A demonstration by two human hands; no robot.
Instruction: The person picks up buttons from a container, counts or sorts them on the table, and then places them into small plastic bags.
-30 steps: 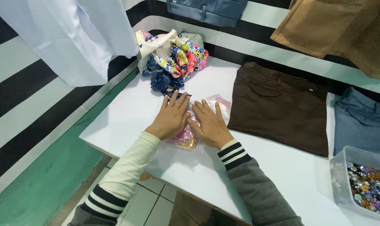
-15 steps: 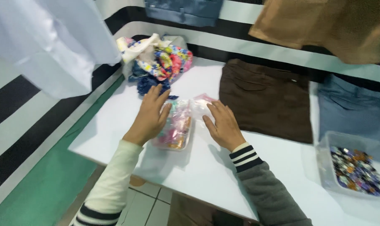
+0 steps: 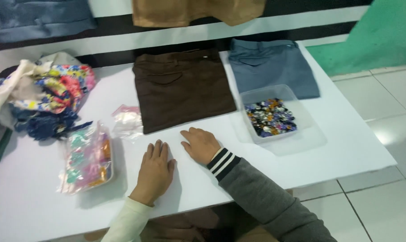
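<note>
Beside brown trousers (image 3: 183, 87), clear tub (image 3: 281, 134) of colourful beads (image 3: 270, 117)

The blue garment (image 3: 37, 18) at the upper left and the tan garment (image 3: 198, 11) above the table are cut off by the top edge. The heap of floral fabric (image 3: 42, 98) is cropped at the left edge. The contents of the clear plastic bag (image 3: 87, 159) are blurred, and the small pieces in the clear plastic tray (image 3: 271, 117) cannot be told apart.
</note>
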